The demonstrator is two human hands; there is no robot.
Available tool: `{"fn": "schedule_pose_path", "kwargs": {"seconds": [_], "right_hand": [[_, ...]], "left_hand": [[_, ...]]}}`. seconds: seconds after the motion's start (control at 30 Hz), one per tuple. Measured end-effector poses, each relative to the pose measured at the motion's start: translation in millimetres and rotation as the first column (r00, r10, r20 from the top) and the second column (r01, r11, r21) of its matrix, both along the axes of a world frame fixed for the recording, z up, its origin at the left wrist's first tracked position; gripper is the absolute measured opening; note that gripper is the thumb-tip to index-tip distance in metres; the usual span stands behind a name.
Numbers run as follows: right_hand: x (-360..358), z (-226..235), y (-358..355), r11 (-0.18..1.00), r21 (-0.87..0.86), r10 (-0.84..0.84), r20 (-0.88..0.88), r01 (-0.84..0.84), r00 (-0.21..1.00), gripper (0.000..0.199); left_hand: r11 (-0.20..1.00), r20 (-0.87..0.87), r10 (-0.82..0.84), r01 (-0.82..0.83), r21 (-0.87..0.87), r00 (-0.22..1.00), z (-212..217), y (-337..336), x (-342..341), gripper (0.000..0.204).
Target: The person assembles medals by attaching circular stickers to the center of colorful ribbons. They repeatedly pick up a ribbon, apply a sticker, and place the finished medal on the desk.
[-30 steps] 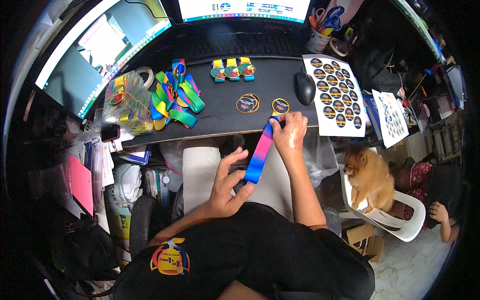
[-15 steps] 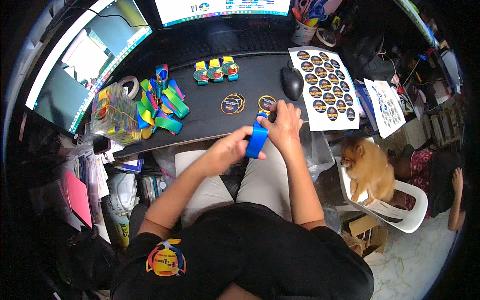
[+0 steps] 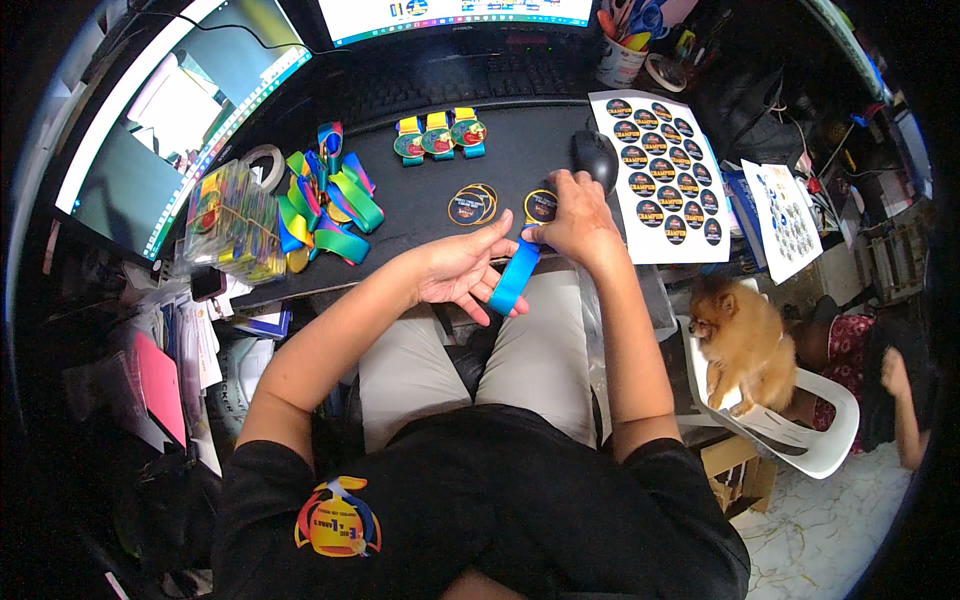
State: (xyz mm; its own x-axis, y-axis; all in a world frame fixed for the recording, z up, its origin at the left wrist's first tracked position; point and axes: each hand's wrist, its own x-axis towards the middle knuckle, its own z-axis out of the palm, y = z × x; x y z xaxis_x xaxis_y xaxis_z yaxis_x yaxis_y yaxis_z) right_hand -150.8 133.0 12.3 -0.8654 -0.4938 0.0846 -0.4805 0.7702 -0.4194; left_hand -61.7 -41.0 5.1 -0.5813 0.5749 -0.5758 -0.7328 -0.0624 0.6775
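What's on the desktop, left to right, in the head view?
Banded stack of clear plastic packets → heap of multicoloured fabric ribbons → fanned gold-rimmed round black discs → single gold-rimmed round black disc → black computer mouse → white paper sheet of round black stickers.

The location is a small office workspace. Indicators: monitors point(image 3: 190, 110), a keyboard point(image 3: 430, 90) and a mouse point(image 3: 595, 158) at a black desk point(image 3: 400, 205); a pen cup point(image 3: 619, 68); papers point(image 3: 206, 340) stacked alongside. A dog point(image 3: 748, 340) on a plastic chair point(image 3: 826, 460) gives it a domestic character.
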Motion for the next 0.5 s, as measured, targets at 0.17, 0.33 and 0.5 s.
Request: {"fn": "schedule_pose_path", "kwargs": {"seconds": [0.17, 0.33, 0.5], "right_hand": [[-23.4, 6.2, -4.2, 0.970, 0.134, 0.192, 0.082, -0.202, 0.978, 0.066], [-37.2, 13.0, -9.5, 0.951, 0.096, 0.267, 0.225, -0.294, 0.937, 0.061], [-14.0, 10.1, -4.3, 0.951, -0.058, 0.305, 0.045, -0.303, 0.951, 0.037]], "left_hand": [[0.987, 0.042, 0.033, -0.039, 0.158, 0.999, -6.8, -3.6, 0.6, 0.088], [0.948, 0.138, 0.033, -0.075, 0.308, 0.990, -13.8, -8.4, -4.5, 0.089], [0.900, 0.212, 0.028, -0.117, 0.421, 0.977, -18.3, -11.7, -6.8, 0.091]]}}
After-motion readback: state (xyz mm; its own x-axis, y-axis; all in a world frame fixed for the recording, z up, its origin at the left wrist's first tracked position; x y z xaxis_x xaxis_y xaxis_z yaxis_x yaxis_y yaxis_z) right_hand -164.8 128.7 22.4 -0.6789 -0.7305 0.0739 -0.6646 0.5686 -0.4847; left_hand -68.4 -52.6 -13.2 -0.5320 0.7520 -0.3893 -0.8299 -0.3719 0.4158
